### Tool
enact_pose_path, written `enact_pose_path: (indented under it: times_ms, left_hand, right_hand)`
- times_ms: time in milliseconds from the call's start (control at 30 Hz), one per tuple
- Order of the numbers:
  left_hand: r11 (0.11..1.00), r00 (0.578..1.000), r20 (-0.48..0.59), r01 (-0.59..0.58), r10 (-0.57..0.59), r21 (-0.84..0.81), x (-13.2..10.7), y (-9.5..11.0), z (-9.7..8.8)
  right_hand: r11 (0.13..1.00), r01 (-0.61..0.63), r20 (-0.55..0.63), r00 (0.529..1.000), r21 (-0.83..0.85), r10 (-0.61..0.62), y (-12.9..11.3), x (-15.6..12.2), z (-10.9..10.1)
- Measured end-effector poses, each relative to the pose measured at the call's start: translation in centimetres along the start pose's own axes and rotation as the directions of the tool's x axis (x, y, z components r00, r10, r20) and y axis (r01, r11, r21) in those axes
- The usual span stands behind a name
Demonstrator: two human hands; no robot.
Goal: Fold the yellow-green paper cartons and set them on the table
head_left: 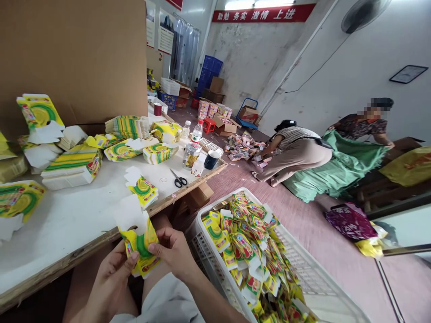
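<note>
Just over my lap, in front of the table edge, both hands grip one small yellow and green carton (143, 244) with its white top flap standing up. My left hand (116, 267) pinches its left side, thumb on the front. On the right edge, my right hand (173, 249) presses with thumb and fingers. Whether anything is inside the carton cannot be seen. A short stack of flat cartons (144, 190) lies on the table corner just beyond. To my right stands a white plastic basket (198, 224) heaped with yellow snack packs (247, 244).
Bundled flat cartons (74, 166) cover the left of the white table (101, 202). Scissors (178, 178), a glass jar (191, 154), a dark mug (211, 159) and a bottle (197, 131) stand near its right end. Two people handle a green sack (323, 175) and packs on the floor.
</note>
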State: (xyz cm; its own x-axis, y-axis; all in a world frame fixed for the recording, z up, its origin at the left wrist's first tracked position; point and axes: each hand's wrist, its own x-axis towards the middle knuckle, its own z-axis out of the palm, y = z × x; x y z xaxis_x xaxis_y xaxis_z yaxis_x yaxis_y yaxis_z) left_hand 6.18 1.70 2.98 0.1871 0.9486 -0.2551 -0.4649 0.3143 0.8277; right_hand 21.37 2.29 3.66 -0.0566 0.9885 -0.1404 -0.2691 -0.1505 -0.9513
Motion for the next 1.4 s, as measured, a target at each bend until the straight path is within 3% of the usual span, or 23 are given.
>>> enact_pose_path:
  times_ms: [133,300,533,700,867,1000,1233,1400]
  left_hand:
    - [0.993,0.994,-0.081,-0.063,0.071,0.1,0.5,-0.9,-0.3]
    - [0.978,0.962,-0.226,-0.117,0.155,0.172,0.9,-1.7,-0.6]
    - [0.936,0.959,-0.172,-0.163,0.224,0.313,0.5,-0.9,0.4]
    - [0.911,0.942,-0.156,-0.23,0.297,0.343,-0.3,-0.8,1.5]
    - [0.935,0.985,-0.002,-0.163,0.172,0.316,-0.6,-0.2,0.9]
    - [0.935,0.993,0.096,-0.097,0.068,0.342,-0.5,0.4,-0.1]
    - [0.956,0.995,0.041,-0.101,0.093,0.276,-1.7,0.0,2.0]
    - [0.979,0.997,0.057,-0.062,0.052,0.195,-2.0,-0.4,2.7]
  right_hand:
    - [0.971,0.093,-0.097,0.988,-0.221,-0.116,0.6,-0.4,-0.2]
    - [0.911,0.13,-0.08,0.981,-0.391,-0.175,0.9,-1.2,0.2]
    - [0.85,0.14,-0.101,0.97,-0.508,-0.22,-0.1,-1.9,-0.1]
    - [0.906,0.233,0.013,0.97,-0.353,-0.244,-1.1,-1.9,-0.9]
    - [0.914,0.293,0.119,0.956,-0.28,-0.269,-1.8,-1.6,-1.7]
    - [0.902,0.288,0.178,0.954,-0.321,-0.241,-2.6,-1.8,-2.2]
    - [0.833,0.268,0.239,0.956,-0.485,-0.168,-4.7,-2.2,-2.7]
    - [0.786,0.329,0.217,0.944,-0.523,-0.25,-5.0,-2.3,-2.6]
